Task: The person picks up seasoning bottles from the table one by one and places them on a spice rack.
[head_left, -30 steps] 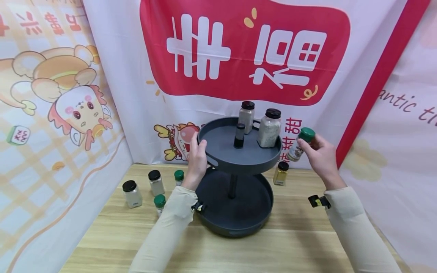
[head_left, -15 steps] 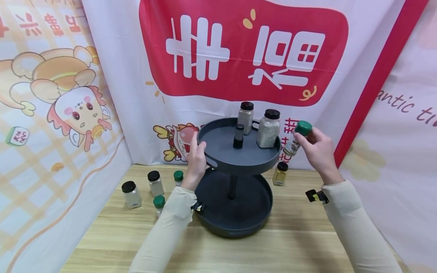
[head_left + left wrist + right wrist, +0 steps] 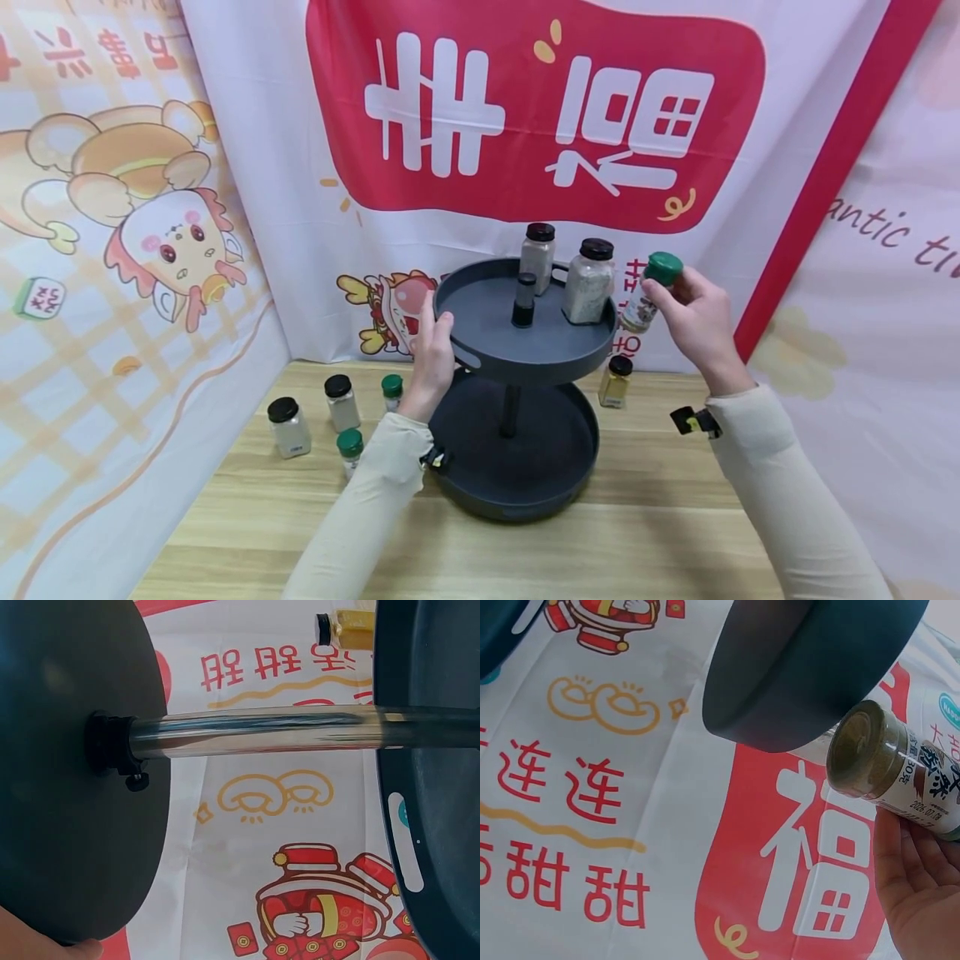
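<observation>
The right hand (image 3: 696, 321) pinches a green-capped jar (image 3: 640, 310) between thumb and fingers, holding it tilted just beside the right rim of the upper tray (image 3: 480, 310). The left hand (image 3: 432, 358), fingers fairly straight, rests against that tray's left side. Only the left wrist view shows the shiny pole (image 3: 255, 733) and black knob (image 3: 137, 781) under the upper tray; only the right wrist view shows the held jar's base, its brownish contents and its label (image 3: 922, 780), with black Chinese characters including 克 and a printed date apparently starting 2026. Two black-capped jars (image 3: 588, 287) stand on the upper tray. On the worktop (image 3: 645, 525), an amber jar (image 3: 613, 387) stands right of the lower tray (image 3: 525, 475), with four jars (image 3: 291, 432) to its left, their labels too small to read. Behind, a red-and-white banner (image 3: 480, 200) carries sideways 幸福; the right-hand cloth (image 3: 900, 333) reads "antic ti".
</observation>
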Motion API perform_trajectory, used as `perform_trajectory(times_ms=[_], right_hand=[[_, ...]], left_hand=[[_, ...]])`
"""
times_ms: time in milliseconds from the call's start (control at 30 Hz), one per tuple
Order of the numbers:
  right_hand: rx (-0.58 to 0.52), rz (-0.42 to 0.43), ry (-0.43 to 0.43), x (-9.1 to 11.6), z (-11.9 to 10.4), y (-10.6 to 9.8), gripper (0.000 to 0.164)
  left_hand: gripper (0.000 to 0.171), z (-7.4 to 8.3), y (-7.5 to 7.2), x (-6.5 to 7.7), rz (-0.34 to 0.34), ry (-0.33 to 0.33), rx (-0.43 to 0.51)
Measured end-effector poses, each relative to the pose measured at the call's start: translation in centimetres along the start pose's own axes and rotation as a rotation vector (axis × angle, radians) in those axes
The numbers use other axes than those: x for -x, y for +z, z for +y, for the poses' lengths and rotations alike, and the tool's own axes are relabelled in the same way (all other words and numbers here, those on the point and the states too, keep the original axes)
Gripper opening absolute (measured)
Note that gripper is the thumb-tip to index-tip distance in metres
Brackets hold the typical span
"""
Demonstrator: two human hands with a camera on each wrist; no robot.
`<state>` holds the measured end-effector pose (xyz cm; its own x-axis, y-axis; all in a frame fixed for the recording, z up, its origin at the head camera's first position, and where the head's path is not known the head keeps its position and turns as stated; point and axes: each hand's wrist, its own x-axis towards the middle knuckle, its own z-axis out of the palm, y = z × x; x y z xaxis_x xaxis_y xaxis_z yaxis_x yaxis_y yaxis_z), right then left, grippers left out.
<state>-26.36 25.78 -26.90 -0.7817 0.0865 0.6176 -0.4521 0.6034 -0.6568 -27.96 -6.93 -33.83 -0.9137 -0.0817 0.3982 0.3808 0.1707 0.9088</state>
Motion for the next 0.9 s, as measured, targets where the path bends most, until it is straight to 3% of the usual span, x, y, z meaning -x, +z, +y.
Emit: perform_trajectory(times_ms=[667,900], right_hand=[[-0.022,-0.037,-0.028,-0.4,-1.5,1.4,0.049],[-0.054,-0.043,-0.021,-0.2,-2.1,1.8,0.045]], left_hand=[[0.06,0.2,0.2,0.3,0.012,-0.006,0.011],[0.06,0.2,0.4,0.3,0.013,0.021,0.029]])
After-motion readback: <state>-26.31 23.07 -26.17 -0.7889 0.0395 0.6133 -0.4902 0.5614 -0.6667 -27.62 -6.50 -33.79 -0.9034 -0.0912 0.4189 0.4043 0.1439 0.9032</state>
